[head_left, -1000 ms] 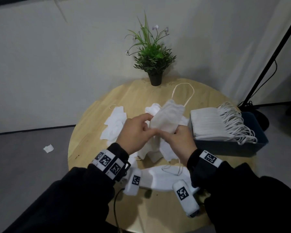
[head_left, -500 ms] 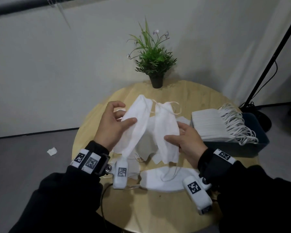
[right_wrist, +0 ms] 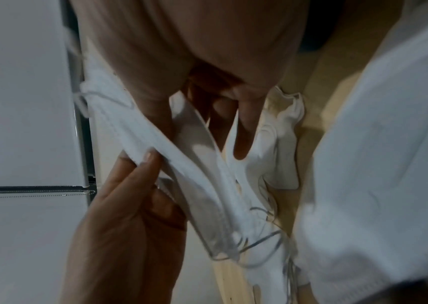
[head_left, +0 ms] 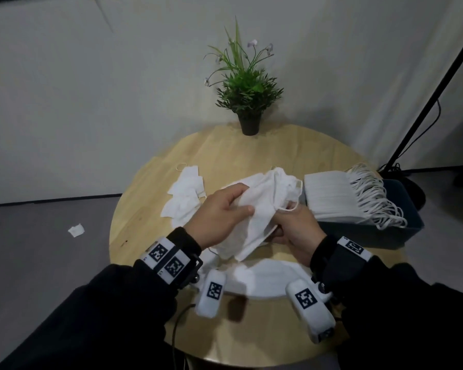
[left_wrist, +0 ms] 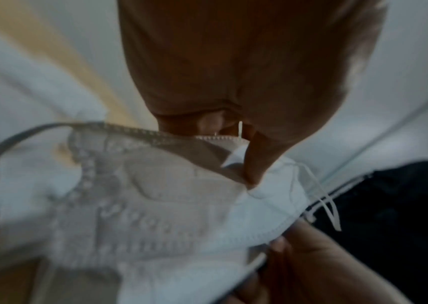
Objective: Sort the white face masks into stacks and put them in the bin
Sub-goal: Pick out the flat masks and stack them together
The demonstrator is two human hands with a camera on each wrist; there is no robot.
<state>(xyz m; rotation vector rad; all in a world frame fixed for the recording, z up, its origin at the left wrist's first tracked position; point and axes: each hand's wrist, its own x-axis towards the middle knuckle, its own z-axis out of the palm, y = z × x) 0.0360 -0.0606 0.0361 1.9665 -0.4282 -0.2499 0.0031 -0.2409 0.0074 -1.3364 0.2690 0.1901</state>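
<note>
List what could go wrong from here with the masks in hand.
1. A loose ear loop dangles from the held masks beside the right hand; it might snag on the loops of the stack in the bin.
2. The left hand and right hand grip the masks unevenly, so they may go in misaligned.
3. The bin already looks full; more masks could slide off.

This looks like a bare staged recording room, not a lived-in home. A small round light-wood table (head_left: 251, 156) stands against a plain white wall (head_left: 91, 89) hung with a creased pale sheet, over a grey floor (head_left: 38, 249) edged by a dark skirting strip. A small green artificial-looking plant in a black pot (head_left: 247, 102) is the only decoration. A black slanted stand pole (head_left: 436, 84) with a cable trailing to its base rises at the right.
</note>
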